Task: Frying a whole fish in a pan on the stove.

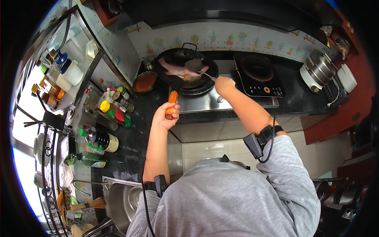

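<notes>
My left hand is wrapped around the wooden handle of a black wok, which is tipped on the gas stove. Inside the wok lies a pale, pinkish whole fish with some liquid beside it. In my right hand is the handle of a metal wok spatula. Its blade is over the fish near the right side; whether it touches the fish I cannot tell. The right hand's fingers are mostly hidden behind its back.
A metal bowl of reddish-brown liquid stands just left of the wok. An induction cooktop is to the right, with a steamer pot beyond. Bottles, including dark sauce, line the left counter above a sink.
</notes>
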Tool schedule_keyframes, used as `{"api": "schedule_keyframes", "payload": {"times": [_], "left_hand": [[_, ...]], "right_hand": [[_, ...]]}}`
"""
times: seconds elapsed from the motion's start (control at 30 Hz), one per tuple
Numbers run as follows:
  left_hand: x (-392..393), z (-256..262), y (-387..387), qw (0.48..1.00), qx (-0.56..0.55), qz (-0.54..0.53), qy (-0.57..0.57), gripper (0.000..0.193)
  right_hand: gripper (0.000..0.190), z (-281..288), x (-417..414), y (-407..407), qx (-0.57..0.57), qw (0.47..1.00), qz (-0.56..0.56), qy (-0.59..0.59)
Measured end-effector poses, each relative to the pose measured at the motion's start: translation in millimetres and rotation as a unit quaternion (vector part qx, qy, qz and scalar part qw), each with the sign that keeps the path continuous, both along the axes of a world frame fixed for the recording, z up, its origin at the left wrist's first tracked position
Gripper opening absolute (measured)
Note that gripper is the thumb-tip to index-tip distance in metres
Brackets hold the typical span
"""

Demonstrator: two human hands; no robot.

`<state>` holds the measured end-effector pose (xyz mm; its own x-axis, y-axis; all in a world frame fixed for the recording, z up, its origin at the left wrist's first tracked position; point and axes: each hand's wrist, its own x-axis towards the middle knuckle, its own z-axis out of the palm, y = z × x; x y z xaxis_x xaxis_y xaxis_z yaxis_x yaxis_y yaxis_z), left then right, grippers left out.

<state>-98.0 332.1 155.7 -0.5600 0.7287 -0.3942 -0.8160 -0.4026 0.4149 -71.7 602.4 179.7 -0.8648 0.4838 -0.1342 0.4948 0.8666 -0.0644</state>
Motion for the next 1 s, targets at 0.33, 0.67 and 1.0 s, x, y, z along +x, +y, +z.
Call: {"api": "schedule_keyframes", "payload": {"times": [0.33,0.67,1.0], "left_hand": [[-1,-2,-1,1.000,0.016,-0.004,-0.013,0.020],[2,-2,-2,1.000,0.019,-0.004,-0.004,0.021],[2,-2,0,1.000,0.003,0.007,-0.002,0.022]], "right_hand": [[0.027,8,-3,13,-0.080,0.995,0.010,0.065],[0.024,-23,-14,2,-0.041,0.993,-0.031,0.106],[0.026,-51,-10,-6,0.073,0.997,0.009,0.017]]}}
